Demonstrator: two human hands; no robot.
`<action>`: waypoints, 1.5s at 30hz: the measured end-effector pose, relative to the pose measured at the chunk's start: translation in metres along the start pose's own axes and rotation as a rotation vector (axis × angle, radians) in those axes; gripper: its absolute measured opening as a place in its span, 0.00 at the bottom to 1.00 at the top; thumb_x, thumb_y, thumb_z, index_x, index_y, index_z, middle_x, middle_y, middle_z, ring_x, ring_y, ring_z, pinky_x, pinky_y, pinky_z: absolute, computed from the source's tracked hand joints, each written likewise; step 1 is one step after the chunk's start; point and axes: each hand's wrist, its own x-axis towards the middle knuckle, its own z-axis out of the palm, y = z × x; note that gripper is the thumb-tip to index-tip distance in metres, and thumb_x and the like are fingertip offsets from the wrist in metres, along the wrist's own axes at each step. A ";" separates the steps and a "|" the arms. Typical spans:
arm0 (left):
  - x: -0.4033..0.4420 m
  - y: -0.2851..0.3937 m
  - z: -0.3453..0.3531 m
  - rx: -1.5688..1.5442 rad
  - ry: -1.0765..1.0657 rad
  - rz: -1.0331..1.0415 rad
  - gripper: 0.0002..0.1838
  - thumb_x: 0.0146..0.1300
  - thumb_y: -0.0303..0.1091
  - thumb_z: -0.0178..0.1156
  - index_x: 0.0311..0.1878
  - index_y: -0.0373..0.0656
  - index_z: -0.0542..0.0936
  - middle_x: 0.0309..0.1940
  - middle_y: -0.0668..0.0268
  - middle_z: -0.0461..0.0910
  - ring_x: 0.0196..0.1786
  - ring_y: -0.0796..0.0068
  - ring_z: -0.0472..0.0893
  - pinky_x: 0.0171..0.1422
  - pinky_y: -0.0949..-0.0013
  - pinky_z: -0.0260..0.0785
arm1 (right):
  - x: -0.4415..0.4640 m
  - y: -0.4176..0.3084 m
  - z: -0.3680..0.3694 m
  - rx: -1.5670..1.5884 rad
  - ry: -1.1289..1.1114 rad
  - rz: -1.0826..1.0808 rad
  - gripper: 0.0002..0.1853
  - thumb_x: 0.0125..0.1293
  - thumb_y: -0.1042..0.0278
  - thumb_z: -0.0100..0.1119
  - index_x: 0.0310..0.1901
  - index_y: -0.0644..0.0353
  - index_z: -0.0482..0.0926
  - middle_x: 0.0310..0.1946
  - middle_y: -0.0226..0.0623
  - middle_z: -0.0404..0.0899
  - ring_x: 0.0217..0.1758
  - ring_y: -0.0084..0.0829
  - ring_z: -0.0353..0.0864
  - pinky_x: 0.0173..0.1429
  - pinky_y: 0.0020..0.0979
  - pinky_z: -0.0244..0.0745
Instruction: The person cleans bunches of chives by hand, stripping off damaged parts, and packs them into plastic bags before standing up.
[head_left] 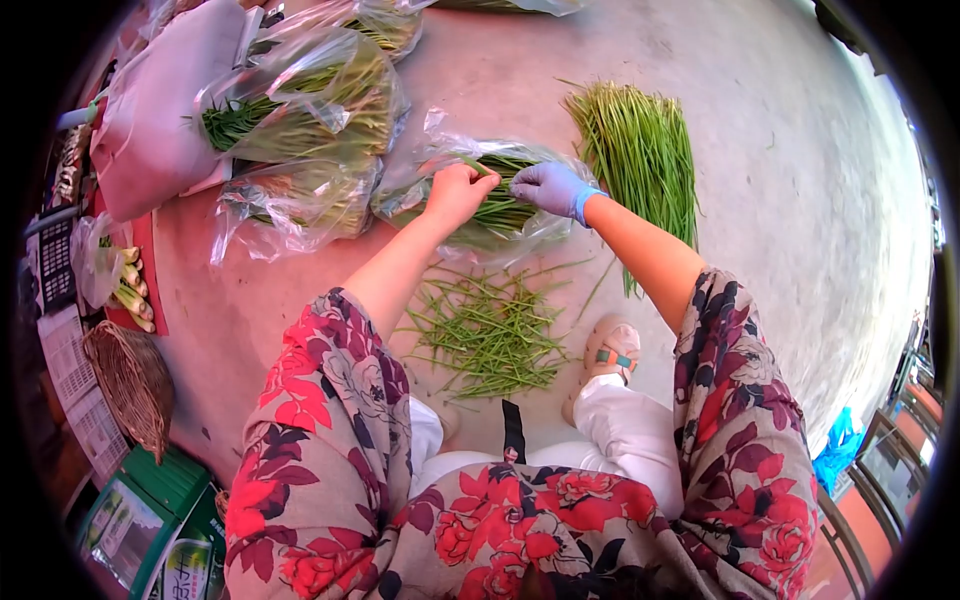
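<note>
Bare and pinched closed, my left hand (461, 193) holds the end of a green stem over an open plastic bag (415, 205). My right hand (550, 188), in a blue glove, has its fingers curled together at the right part of the same bag; what they grip is too small to make out. Long green stems (497, 212) lie in the bag beneath both hands. Just right of the gloved hand a large loose bundle of green stems (640, 150) rests on the floor. Short cut stem pieces (490, 335) are scattered between my feet and the bag.
Several clear bags of stems (330, 110) lie at the upper left beside a pale covered block (165, 110). At the left are a wicker basket (130, 385), a bag of pale stalks (130, 290) and a green box (150, 520). A blue bag (840, 450) hangs at the lower right.
</note>
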 end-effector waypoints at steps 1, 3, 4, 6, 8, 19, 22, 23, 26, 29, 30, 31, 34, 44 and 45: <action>-0.005 0.001 0.001 0.014 0.004 0.059 0.10 0.60 0.36 0.60 0.38 0.40 0.82 0.25 0.62 0.81 0.27 0.76 0.77 0.34 0.71 0.68 | 0.001 0.002 0.000 0.065 -0.003 0.036 0.13 0.59 0.61 0.56 0.41 0.60 0.80 0.34 0.41 0.82 0.35 0.35 0.79 0.45 0.33 0.73; -0.016 0.008 0.006 0.030 -0.105 0.260 0.08 0.59 0.34 0.60 0.37 0.41 0.82 0.27 0.61 0.81 0.29 0.71 0.79 0.35 0.69 0.69 | 0.004 0.000 -0.004 -0.055 0.067 0.087 0.14 0.60 0.60 0.54 0.41 0.59 0.80 0.34 0.43 0.82 0.37 0.37 0.79 0.47 0.33 0.72; -0.025 0.018 0.006 0.037 -0.160 0.361 0.06 0.58 0.33 0.60 0.36 0.42 0.82 0.28 0.61 0.81 0.31 0.68 0.79 0.36 0.69 0.69 | 0.005 -0.001 -0.006 -0.115 0.103 0.113 0.14 0.61 0.60 0.54 0.42 0.59 0.80 0.34 0.43 0.81 0.38 0.37 0.79 0.47 0.33 0.72; -0.050 0.029 0.011 0.312 -0.420 0.506 0.06 0.57 0.33 0.59 0.36 0.45 0.81 0.31 0.61 0.80 0.36 0.63 0.80 0.40 0.64 0.72 | 0.007 0.011 -0.003 -0.146 0.126 0.098 0.14 0.62 0.59 0.53 0.42 0.57 0.81 0.35 0.44 0.82 0.41 0.40 0.80 0.49 0.35 0.73; -0.076 0.028 0.018 0.613 -0.747 0.582 0.07 0.57 0.31 0.56 0.38 0.47 0.81 0.33 0.61 0.80 0.39 0.60 0.80 0.43 0.59 0.72 | 0.000 0.005 -0.001 -0.304 0.090 0.024 0.15 0.61 0.57 0.53 0.42 0.57 0.82 0.36 0.44 0.81 0.42 0.42 0.80 0.50 0.36 0.73; -0.052 -0.009 -0.027 0.797 -0.321 0.740 0.17 0.49 0.32 0.57 0.45 0.47 0.79 0.40 0.62 0.79 0.50 0.62 0.77 0.66 0.56 0.54 | -0.010 -0.041 0.034 -0.834 -0.181 -0.338 0.12 0.54 0.67 0.52 0.39 0.52 0.82 0.35 0.43 0.79 0.40 0.45 0.79 0.44 0.43 0.74; -0.055 -0.002 -0.044 1.223 -0.873 0.282 0.17 0.50 0.34 0.56 0.46 0.51 0.81 0.42 0.62 0.79 0.52 0.65 0.76 0.68 0.50 0.49 | -0.011 -0.036 0.041 -0.848 -0.269 -0.331 0.15 0.55 0.69 0.52 0.45 0.54 0.79 0.37 0.44 0.80 0.42 0.45 0.80 0.44 0.43 0.74; -0.058 -0.005 -0.051 1.245 -0.879 0.239 0.20 0.52 0.37 0.56 0.51 0.55 0.80 0.42 0.61 0.79 0.52 0.65 0.77 0.69 0.48 0.46 | -0.009 -0.033 0.042 -0.853 -0.266 -0.332 0.16 0.55 0.69 0.51 0.47 0.54 0.78 0.37 0.44 0.80 0.43 0.46 0.80 0.45 0.43 0.74; -0.060 -0.012 -0.063 1.197 -0.861 0.068 0.20 0.54 0.37 0.56 0.51 0.57 0.80 0.42 0.61 0.80 0.51 0.65 0.77 0.69 0.47 0.47 | -0.003 -0.049 0.035 -0.822 -0.195 -0.149 0.20 0.57 0.70 0.50 0.53 0.54 0.74 0.40 0.45 0.80 0.44 0.46 0.79 0.45 0.44 0.74; -0.049 -0.021 -0.066 1.018 -0.791 -0.066 0.29 0.54 0.32 0.52 0.62 0.54 0.68 0.45 0.51 0.78 0.50 0.57 0.78 0.60 0.54 0.62 | 0.022 -0.046 0.031 -0.666 -0.113 0.040 0.27 0.55 0.74 0.49 0.60 0.56 0.67 0.45 0.52 0.77 0.47 0.49 0.78 0.50 0.43 0.73; -0.044 -0.019 -0.069 0.956 -0.765 -0.108 0.32 0.54 0.30 0.51 0.66 0.54 0.64 0.46 0.48 0.78 0.50 0.54 0.78 0.57 0.56 0.67 | 0.026 -0.049 0.030 -0.612 -0.083 0.093 0.27 0.55 0.74 0.48 0.60 0.57 0.66 0.46 0.53 0.77 0.47 0.50 0.78 0.51 0.43 0.72; -0.038 -0.018 -0.073 0.873 -0.675 -0.138 0.33 0.54 0.29 0.51 0.67 0.51 0.61 0.47 0.47 0.77 0.51 0.53 0.78 0.57 0.57 0.67 | 0.029 -0.055 0.027 -0.619 -0.066 0.156 0.27 0.55 0.75 0.46 0.60 0.60 0.66 0.47 0.56 0.76 0.48 0.51 0.77 0.53 0.43 0.72; -0.017 -0.022 -0.091 0.647 -0.427 -0.201 0.36 0.54 0.26 0.48 0.69 0.41 0.53 0.50 0.44 0.75 0.51 0.52 0.78 0.55 0.57 0.68 | 0.037 -0.049 0.027 -0.545 0.039 0.092 0.24 0.57 0.69 0.50 0.57 0.58 0.69 0.48 0.55 0.76 0.49 0.49 0.77 0.53 0.42 0.73; 0.012 -0.011 -0.100 0.025 -0.122 -0.305 0.29 0.56 0.26 0.49 0.64 0.38 0.63 0.43 0.48 0.79 0.39 0.66 0.83 0.44 0.65 0.72 | -0.033 -0.058 0.038 -0.959 -0.441 -0.163 0.11 0.54 0.68 0.49 0.36 0.56 0.81 0.35 0.44 0.81 0.39 0.45 0.80 0.42 0.42 0.75; 0.012 -0.013 -0.096 0.118 -0.133 -0.271 0.28 0.56 0.26 0.49 0.64 0.37 0.64 0.41 0.49 0.79 0.38 0.66 0.83 0.45 0.66 0.72 | -0.035 -0.056 0.038 -0.964 -0.539 -0.100 0.11 0.54 0.68 0.50 0.35 0.57 0.81 0.35 0.44 0.81 0.38 0.45 0.80 0.42 0.43 0.75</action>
